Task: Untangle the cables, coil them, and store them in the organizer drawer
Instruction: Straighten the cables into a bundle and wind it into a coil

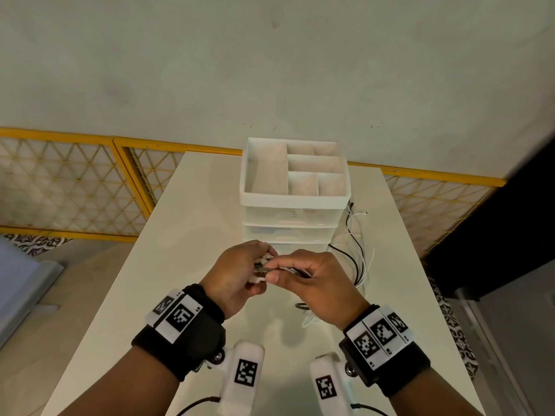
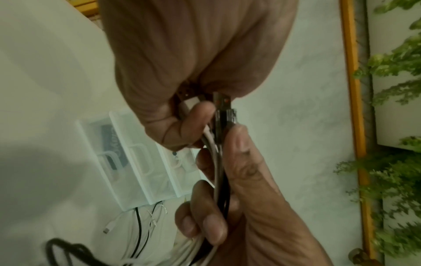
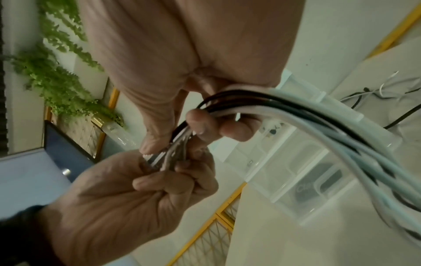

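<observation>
Both hands, left hand [image 1: 237,274] and right hand [image 1: 318,283], pinch one cable bundle [image 3: 296,115] with curled fingers [image 3: 200,122]; one three-drawer organizer [image 1: 294,202] stands behind on the worktop [image 1: 192,223].

From where I'm sat, the organizer [image 1: 294,187] sits at the worktop's [image 1: 195,223] far end, loose cables [image 1: 357,250] trailing right of it, both hands meeting just in front.
</observation>
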`<state>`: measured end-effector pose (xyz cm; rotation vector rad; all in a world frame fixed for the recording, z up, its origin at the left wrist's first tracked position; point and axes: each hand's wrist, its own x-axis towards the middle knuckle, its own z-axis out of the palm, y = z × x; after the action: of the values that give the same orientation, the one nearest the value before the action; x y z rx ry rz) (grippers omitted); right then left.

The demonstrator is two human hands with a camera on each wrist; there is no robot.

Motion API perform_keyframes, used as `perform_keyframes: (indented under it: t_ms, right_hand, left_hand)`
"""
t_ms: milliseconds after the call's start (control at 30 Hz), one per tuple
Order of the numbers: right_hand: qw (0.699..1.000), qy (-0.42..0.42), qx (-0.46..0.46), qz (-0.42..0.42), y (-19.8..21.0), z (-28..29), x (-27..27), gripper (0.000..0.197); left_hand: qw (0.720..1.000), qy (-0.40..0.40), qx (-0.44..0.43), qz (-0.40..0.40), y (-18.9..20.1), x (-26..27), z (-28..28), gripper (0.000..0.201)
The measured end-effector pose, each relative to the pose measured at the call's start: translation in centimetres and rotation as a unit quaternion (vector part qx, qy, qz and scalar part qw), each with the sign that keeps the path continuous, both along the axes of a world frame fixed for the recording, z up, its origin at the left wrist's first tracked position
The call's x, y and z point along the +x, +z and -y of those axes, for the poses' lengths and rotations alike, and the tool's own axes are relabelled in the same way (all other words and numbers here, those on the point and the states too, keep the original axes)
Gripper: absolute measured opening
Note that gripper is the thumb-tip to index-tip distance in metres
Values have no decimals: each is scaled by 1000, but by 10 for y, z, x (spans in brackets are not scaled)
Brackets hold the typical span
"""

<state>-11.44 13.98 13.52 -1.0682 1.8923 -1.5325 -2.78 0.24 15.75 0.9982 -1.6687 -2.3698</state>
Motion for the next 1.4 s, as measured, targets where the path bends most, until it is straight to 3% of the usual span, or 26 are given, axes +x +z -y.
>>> perform_keyframes:
  t_ms: [167,333,433,533,633,733,900,1033,1067,1133,1233,1333,1400]
  right_hand:
    - [998,-21,37,-47,-1,2,0,17]
    - [990,-45,-9,-133,-10,2,11,19]
    - [997,-37,1,-62,-5,-2,11,23]
    - [999,-30,37,-4,-4,-3,4,9]
    - [999,-27,43,8,-2,-1,3,11]
    - [998,-25,44,27,1,-2,1,19]
    - [997,-43,60,22,6,-1,7,29]
    - [994,-94,54,19,6,-1,6,28]
    - [994,-95,55,14,5,-1,6,29]
    - [994,-92,51,-3,4,1,7,29]
    - [995,-86,45,-16,4,4,9,30]
    - [997,-67,38,-13,4,4,8,23]
    - [998,-65,16,-8,2,3,7,10]
  left_hand:
    - [996,12,83,7,-1,1,-3,26]
    - [998,-40,-42,-6,-4,2,-2,33]
    - [997,-10,-70,-11,-10,5,1,35]
    - [995,-44,-92,-1,-6,6,-3,43]
    - [989,-90,-116,5,2,4,-10,55]
    - [988,-97,-123,11,3,1,-10,55]
    - [989,10,-148,-4,-5,-3,-11,41]
    - [997,-38,-27,-56,8,-1,-8,57]
    - [997,-53,-25,-53,8,-1,-7,62]
    - [992,-72,-105,-25,6,-3,-8,71]
    - [977,-26,-212,6,-1,-5,-10,51]
    - [981,50,-189,13,-3,-6,-6,36]
    - [985,46,-163,16,-3,-6,-4,32]
